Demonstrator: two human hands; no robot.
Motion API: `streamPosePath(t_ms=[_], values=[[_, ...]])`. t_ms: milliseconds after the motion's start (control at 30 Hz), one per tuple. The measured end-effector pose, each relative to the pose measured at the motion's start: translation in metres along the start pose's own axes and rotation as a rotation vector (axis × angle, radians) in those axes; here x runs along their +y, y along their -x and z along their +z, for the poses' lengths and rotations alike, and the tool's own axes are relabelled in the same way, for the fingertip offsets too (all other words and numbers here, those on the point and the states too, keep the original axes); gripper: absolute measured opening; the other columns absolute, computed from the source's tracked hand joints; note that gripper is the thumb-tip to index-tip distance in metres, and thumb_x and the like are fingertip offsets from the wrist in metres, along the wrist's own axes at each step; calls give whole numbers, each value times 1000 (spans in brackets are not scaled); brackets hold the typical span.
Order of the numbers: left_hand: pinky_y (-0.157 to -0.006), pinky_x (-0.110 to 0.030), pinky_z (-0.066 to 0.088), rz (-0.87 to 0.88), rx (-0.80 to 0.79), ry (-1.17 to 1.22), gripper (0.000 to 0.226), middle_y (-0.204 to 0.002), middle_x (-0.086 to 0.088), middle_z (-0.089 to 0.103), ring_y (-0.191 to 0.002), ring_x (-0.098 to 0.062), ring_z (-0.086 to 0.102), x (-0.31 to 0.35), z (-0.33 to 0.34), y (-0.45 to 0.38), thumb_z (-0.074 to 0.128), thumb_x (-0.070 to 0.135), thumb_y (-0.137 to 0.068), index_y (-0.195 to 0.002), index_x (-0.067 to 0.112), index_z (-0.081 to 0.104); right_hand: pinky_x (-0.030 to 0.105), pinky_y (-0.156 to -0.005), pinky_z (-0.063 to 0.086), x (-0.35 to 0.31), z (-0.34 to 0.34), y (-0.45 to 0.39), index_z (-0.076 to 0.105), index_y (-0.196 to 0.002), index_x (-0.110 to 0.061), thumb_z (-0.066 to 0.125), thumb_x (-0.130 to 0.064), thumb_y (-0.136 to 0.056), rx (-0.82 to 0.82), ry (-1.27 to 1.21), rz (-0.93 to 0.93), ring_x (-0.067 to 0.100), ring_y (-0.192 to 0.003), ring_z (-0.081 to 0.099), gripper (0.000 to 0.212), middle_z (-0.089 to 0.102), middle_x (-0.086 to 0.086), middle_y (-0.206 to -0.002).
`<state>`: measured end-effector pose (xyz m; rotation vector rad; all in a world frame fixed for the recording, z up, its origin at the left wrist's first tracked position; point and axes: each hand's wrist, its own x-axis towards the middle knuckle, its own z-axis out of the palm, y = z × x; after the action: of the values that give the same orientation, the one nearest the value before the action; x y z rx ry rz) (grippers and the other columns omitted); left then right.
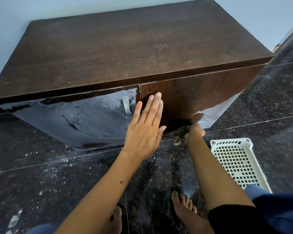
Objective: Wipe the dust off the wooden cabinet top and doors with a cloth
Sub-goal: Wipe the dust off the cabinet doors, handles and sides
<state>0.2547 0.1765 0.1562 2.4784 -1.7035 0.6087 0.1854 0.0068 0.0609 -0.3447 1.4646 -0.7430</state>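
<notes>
- Against the far wall (10, 12), low wooden cabinet (125, 65) on dark speckled floor tiles (41, 166); top face (134, 46) bare, worn and scratched, its near edge running left to right above the two doors.
- Left door (71, 115) glossy with grey dust smears, metal handle (126, 105) near its right edge; right door (193, 95) mostly dark brown, with a pale patch at its lower right corner.
- Left hand (145, 129) flat, fingers straight and together, pressed across the seam between the doors, fingertips near the top edge; holding nothing.
- Right hand (194, 132) low at the bottom edge of the right door, fingers curled tight round a patterned cloth (180, 135), bunched against the door's lower rim.
- White perforated basket (237, 162) on the floor to the right, just beside the right forearm.
- Bare feet (184, 208) near the bottom, apart from the cabinet, with open tile between; dust flecks scattered over the left floor.
</notes>
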Motion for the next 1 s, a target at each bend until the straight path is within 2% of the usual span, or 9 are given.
streamPosePath(t_ms=[67, 167, 333, 400, 500, 567, 767, 867, 1000], values=[[-118, -43, 2, -3, 10, -11, 61, -157, -14, 8, -145, -26, 7, 3, 2, -1, 22, 36, -98, -148, 1, 14, 18, -74, 49, -23, -2, 4, 50, -127, -3, 37, -11, -97, 71, -41, -135, 29, -107, 57, 33, 56, 15, -128], [-118, -43, 3, -19, 11, -21, 63, -157, -15, 7, -145, -28, 5, 7, 6, -3, 23, 36, -98, -148, -1, 12, 30, -95, 46, -32, 9, 19, 51, -132, -5, 41, -5, -94, 193, -7, -360, 27, -114, 56, 40, 57, 14, -129], [-118, -43, 4, -29, 21, -14, 62, -156, -16, 8, -145, -29, 7, 8, 9, -6, 23, 33, -97, -148, -2, 13, 24, -111, 23, 29, 20, 59, 43, -137, 1, 45, 7, -89, 85, 184, -845, 25, -135, 34, 49, 36, 17, -146], [-118, -42, 5, -22, 30, -13, 61, -156, -16, 10, -145, -28, 9, 6, 9, -6, 24, 32, -97, -147, -2, 15, 19, -108, 23, 37, 16, 49, 42, -139, -1, 47, 7, -89, 73, 261, -756, 27, -135, 35, 51, 37, 17, -146], [-118, -42, 4, -11, 37, -10, 60, -156, -15, 11, -145, -27, 9, 5, 9, -5, 25, 31, -97, -147, -1, 17, 31, -102, 37, 18, 2, 16, 51, -134, -7, 47, -1, -90, 122, 293, -397, 33, -122, 50, 46, 54, 15, -132], [-118, -41, 3, -8, 36, -7, 60, -157, -15, 10, -145, -27, 8, 5, 10, -5, 25, 32, -97, -148, -1, 16, 35, -97, 44, -5, -2, 5, 57, -128, -10, 47, -4, -90, 178, 268, -353, 34, -113, 57, 40, 62, 15, -122], [-118, -42, 3, -18, 42, -11, 61, -157, -14, 9, -146, -27, 6, 5, 15, -4, 25, 32, -98, -148, 0, 14, 15, -108, 19, -9, 18, 32, 41, -136, 7, 43, 12, -85, 203, 177, -940, 33, -137, 31, 51, 34, 21, -147], [-118, -41, 3, -19, 65, -5, 60, -157, -14, 11, -145, -27, 8, 6, 16, -5, 25, 32, -97, -148, 0, 16, 24, -110, 21, 5, 16, 28, 35, -140, 6, 40, 9, -90, 190, 242, -1043, 34, -140, 26, 50, 27, 22, -150], [-118, -42, 3, -27, 72, 1, 59, -156, -14, 9, -145, -26, 8, 8, 17, -5, 23, 32, -98, -147, 0, 16, 32, -108, 32, 24, -3, -26, 33, -144, -4, 43, 0, -92, 117, 423, -543, 30, -131, 39, 54, 30, 14, -151]])
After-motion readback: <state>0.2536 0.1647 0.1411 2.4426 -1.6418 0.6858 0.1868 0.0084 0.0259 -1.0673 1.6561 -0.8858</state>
